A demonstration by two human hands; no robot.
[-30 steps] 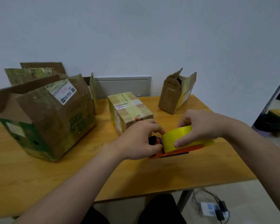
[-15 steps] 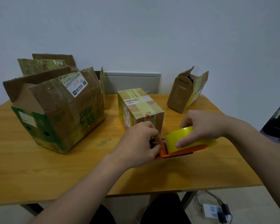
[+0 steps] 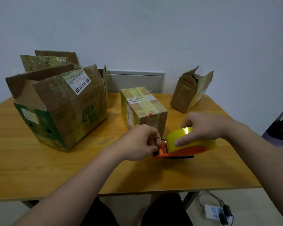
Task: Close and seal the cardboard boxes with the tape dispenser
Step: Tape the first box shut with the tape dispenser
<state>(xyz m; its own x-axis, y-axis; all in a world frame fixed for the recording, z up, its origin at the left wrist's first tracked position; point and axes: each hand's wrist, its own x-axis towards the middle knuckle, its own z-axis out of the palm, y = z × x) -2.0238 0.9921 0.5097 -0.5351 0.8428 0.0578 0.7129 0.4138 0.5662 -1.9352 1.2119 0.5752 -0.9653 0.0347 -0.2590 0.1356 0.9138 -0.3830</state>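
A taped box [image 3: 144, 110] stands just behind the orange tape dispenser [image 3: 163, 148] on the table [image 3: 39, 168], with a large open box [image 3: 60, 108] to the left. The left hand [image 3: 137, 142] pinches the dispenser's front end. The right hand [image 3: 203, 126] curls its fingers round the yellow roll [image 3: 193, 141].

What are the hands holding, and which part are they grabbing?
Both hold the tape dispenser. The right hand grips the yellow tape roll around its rim; the left hand pinches the orange front end beside the roll.

On a wooden table [image 3: 39, 168], the right hand [image 3: 201, 126] grips a yellow tape roll [image 3: 193, 141] on an orange plastic dispenser [image 3: 186, 151] while the left hand [image 3: 137, 142] pinches its front end, beside a closed, taped cardboard box [image 3: 142, 110].
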